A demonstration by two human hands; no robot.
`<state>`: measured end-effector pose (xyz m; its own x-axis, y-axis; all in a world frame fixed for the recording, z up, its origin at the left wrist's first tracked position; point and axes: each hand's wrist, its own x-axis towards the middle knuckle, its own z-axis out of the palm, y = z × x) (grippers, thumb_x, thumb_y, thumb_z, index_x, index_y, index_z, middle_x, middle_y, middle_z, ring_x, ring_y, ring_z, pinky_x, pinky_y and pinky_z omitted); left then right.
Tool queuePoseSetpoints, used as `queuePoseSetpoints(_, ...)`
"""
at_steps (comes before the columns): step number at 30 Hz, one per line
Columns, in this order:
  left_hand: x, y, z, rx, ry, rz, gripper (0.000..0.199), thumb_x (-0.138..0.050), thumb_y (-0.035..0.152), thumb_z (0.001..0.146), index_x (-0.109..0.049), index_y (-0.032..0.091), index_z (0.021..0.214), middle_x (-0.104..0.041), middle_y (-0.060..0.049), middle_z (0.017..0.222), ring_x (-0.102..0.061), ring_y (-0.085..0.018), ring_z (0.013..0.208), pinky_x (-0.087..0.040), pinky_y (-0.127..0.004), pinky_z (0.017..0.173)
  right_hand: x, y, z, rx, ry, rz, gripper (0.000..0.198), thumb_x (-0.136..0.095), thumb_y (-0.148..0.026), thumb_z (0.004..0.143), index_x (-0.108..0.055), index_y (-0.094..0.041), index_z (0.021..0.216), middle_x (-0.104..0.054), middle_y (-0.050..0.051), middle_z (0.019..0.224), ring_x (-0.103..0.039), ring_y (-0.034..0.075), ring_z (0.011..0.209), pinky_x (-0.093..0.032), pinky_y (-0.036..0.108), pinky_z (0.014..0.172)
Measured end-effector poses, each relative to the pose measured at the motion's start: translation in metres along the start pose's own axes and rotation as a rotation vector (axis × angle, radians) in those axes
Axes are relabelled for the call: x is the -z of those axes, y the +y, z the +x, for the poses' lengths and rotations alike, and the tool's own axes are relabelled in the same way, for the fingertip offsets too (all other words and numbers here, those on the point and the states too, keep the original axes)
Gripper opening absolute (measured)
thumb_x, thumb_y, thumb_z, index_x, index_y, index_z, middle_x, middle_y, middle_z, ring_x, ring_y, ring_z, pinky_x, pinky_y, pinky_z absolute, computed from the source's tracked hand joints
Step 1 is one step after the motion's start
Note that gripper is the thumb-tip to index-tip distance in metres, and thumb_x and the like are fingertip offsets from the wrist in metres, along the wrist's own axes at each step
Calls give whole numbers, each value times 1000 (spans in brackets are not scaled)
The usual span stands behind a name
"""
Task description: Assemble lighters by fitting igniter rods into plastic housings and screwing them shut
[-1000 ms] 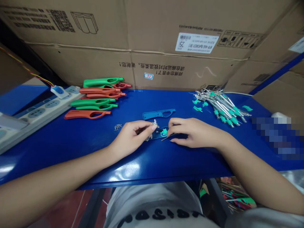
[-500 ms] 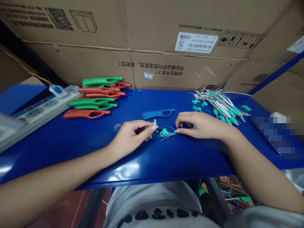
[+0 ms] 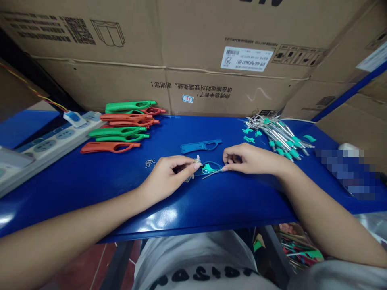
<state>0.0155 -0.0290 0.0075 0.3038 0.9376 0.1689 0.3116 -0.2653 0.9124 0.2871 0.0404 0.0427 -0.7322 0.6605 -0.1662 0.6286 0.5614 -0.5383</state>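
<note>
Back from the blue table's (image 3: 145, 213) front edge: blue shell half (image 3: 198, 172), teal piece (image 3: 209, 168) apparently seated; left hand (image 3: 171, 173), clamped on translucent part (image 3: 189, 178); right hand (image 3: 252, 159), fingertips seemingly pinched on metal rod (image 3: 212, 173); matching half (image 3: 193, 147), unjoined; screws (image 3: 149, 163), loose.

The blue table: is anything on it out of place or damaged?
A loose green piece lies alone right of the metal tubes, while three others lie to their left. I see no clear damage.
</note>
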Motion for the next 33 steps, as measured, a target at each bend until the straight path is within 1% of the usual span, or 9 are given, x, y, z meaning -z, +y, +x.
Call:
queuePoseSetpoints(4, 0, 1, 1, -9, 21, -11, 26, -66, 40, 91, -77, 18, 91, -74, -2, 73, -63, -13, 61, -50, -22, 58, -7, -9, 0, 200, 130, -61, 26, -63, -45, 94, -63, -19, 99, -65, 6, 96, -58, 17, 82, -44, 27, 71)
queuePoseSetpoints(8, 1, 2, 1, -4, 15, -23, 26, -65, 39, 91, -76, 17, 83, -72, -1, 69, -61, -12, 60, -48, -22, 58, -21, -23, 2, 323, 115, -214, 18, -56, -34, 99, -65, -23, 110, -61, 8, 119, -62, 18, 96, -45, 28, 79)
queuePoseSetpoints(12, 2, 2, 1, 6, 0, -40, 29, -66, 40, 91, -72, 17, 76, -70, 0, 68, -60, -11, 60, -47, -21, 58, -33, -28, 6, 359, 84, -339, 23, -48, -34, 103, -65, -25, 114, -60, 7, 120, -62, 18, 94, -46, 29, 76)
queuePoseSetpoints(16, 2, 2, 2, 22, -2, -36, 29, -64, 41, 92, -72, 17, 79, -69, 0, 69, -59, -12, 62, -46, -22, 60, -38, -26, 9, 347, 85, -298, 22, -47, -32, 103, -66, -23, 107, -60, 7, 115, -62, 17, 90, -47, 29, 75)
queuePoseSetpoints(21, 3, 3, 2, 26, 9, -49, 33, -57, 43, 96, -71, 16, 83, -66, 0, 70, -56, -12, 64, -44, -23, 63, -36, -24, 10, 344, 168, -2, 15, -54, -27, 100, -65, -19, 97, -63, 9, 111, -63, 16, 94, -50, 29, 82)
queuePoseSetpoints(23, 3, 3, 2, 27, -10, -54, 35, -53, 44, 98, -70, 16, 85, -63, 0, 70, -55, -12, 64, -43, -23, 63, -36, -22, 12, 273, 184, 191, 14, -59, -30, 97, -64, -17, 93, -67, 6, 91, -65, 14, 78, -52, 27, 73)
queuePoseSetpoints(27, 2, 1, 0, 5, -51, -50, 37, -45, 43, 102, -66, 16, 87, -54, 2, 68, -50, -12, 64, -41, -25, 64, -40, -16, 17, 32, 44, 659, 28, -63, -44, 94, -57, -17, 94, -60, -5, 53, -59, 11, 44, -49, 22, 49)
queuePoseSetpoints(30, 2, -1, -1, 12, -63, -35, 41, -41, 44, 104, -60, 16, 80, -47, 3, 65, -44, -12, 62, -37, -26, 61, -43, -15, 20, 6, 13, 839, 37, -70, -49, 88, -57, -15, 95, -65, -2, 54, -65, 13, 48, -55, 24, 51)
queuePoseSetpoints(33, 3, -1, -2, 15, -78, -30, 40, -39, 46, 105, -59, 17, 87, -46, 3, 70, -41, -12, 63, -35, -26, 61, -44, -17, 20, -2, 3, 869, 41, -73, -50, 85, -61, -14, 99, -66, -2, 55, -66, 13, 48, -56, 24, 51)
